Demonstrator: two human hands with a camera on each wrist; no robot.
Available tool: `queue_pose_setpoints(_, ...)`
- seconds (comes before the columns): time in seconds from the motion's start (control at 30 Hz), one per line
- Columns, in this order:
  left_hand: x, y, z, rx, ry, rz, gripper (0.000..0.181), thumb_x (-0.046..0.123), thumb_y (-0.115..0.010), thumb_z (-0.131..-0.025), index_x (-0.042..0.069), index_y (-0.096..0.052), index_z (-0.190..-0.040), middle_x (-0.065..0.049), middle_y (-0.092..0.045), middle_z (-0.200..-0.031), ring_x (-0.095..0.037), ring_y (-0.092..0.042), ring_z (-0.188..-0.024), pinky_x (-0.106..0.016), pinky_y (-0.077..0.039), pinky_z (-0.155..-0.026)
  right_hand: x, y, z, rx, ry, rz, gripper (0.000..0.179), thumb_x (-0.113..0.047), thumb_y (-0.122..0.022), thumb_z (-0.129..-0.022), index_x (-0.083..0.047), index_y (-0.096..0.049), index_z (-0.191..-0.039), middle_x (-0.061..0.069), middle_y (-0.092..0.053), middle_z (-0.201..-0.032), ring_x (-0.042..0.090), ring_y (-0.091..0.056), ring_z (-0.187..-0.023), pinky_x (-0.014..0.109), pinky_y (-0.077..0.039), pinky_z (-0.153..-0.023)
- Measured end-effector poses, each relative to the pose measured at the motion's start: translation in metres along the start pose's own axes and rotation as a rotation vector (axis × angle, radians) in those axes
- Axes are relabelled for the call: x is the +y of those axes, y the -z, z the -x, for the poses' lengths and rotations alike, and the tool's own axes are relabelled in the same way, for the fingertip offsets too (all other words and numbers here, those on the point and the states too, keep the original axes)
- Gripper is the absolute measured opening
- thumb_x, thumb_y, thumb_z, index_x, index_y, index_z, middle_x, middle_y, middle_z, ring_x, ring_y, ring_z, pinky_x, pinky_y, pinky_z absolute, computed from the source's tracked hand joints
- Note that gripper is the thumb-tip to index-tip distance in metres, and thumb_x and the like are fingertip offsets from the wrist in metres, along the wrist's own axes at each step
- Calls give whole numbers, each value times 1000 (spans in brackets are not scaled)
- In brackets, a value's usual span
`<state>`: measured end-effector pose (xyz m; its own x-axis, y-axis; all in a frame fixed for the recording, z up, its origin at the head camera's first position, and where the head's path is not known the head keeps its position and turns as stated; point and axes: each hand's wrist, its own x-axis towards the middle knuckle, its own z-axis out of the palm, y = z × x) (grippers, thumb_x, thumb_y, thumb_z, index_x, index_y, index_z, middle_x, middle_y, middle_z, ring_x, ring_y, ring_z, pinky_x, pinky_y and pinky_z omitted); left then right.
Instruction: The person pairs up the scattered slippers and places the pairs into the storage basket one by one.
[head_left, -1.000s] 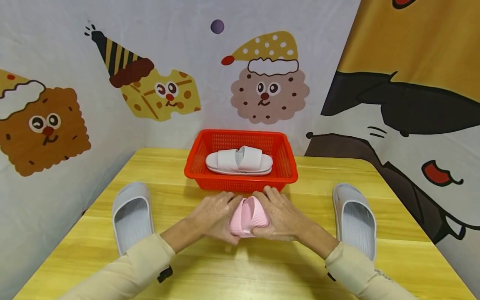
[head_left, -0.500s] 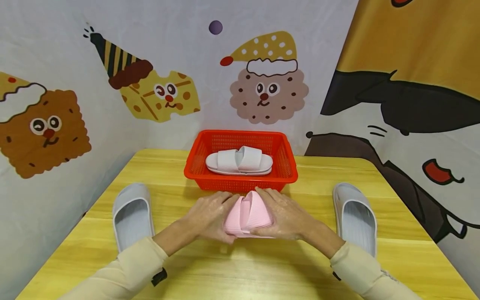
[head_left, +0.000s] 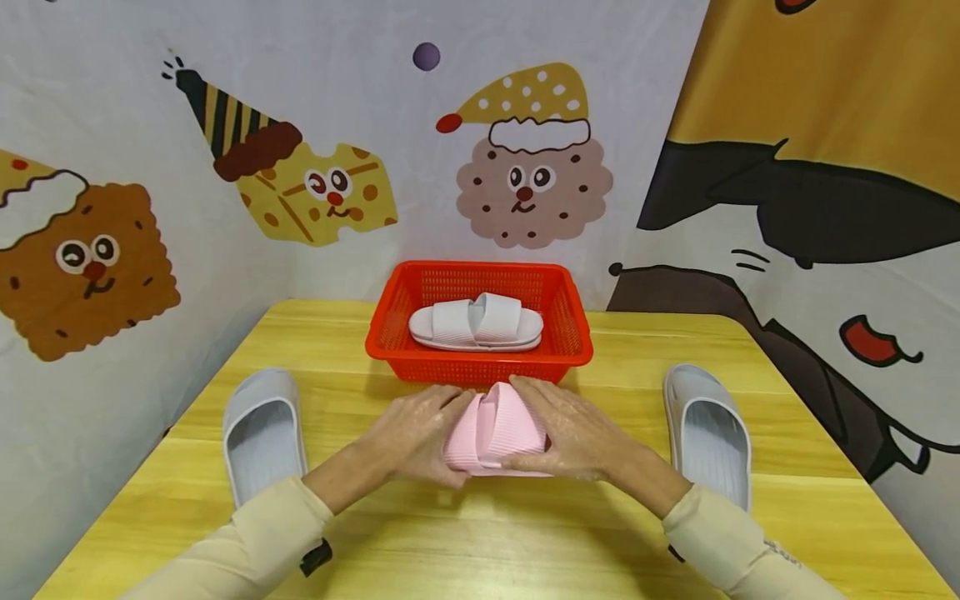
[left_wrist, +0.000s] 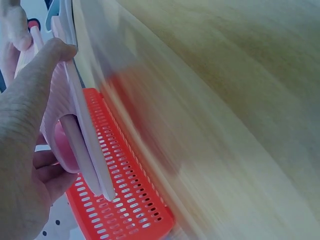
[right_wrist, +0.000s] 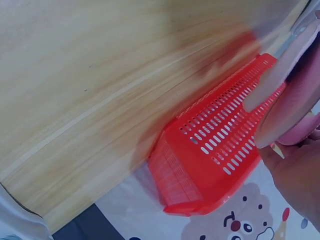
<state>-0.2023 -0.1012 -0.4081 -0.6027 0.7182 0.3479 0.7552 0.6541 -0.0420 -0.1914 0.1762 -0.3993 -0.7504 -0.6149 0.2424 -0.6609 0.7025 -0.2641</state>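
Note:
A pair of pink slippers (head_left: 513,425), laid together with ribbed straps, is held over the table in front of the red basket (head_left: 480,367). My left hand (head_left: 416,435) grips one end of the pair, its thumb and fingers curled about the edges. From the other side my right hand (head_left: 576,429) grips the opposite end. Two sole edges lie side by side in the left wrist view, where the slippers (left_wrist: 65,95) stand clear of the wood. In the right wrist view the soles (right_wrist: 280,112) part slightly at the end. White slippers (head_left: 456,323) lie inside the basket.
One grey clog (head_left: 268,387) stands at the left of the wooden table (head_left: 480,550), another grey clog (head_left: 693,383) at the right. Behind the basket hangs a cartoon-printed cloth (head_left: 337,50) at the table's back edge.
Both hands have spread a little apart, and more of the pink slippers' straps shows between them. In the last half second they have hardly moved. Basket and clogs stay put.

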Motion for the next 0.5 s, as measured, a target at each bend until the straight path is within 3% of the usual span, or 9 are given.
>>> queue_pose_setpoints(0.27, -3, 0, 2, 15, 6, 16, 105, 64, -82, -60, 4, -54, -142, -11, -62, -126, -24, -61, -113, -38, -57, -83, 5, 5, -6, 29, 86, -3, 92, -63, -64, -91, -5, -35, -157, 11, -35, -161, 28, -34, -146, 51, -30, -115)
queue_pose_setpoints(0.5, -7, 0, 4, 12, 12, 26, 107, 65, -82, -60, 2, -54, -142, -12, -61, -129, -26, -61, -116, -39, -56, -87, 15, 14, -20, 70, 74, 111, 92, -62, -57, -94, -1, -33, -157, 14, -30, -163, 31, -24, -150, 51, -21, -119)
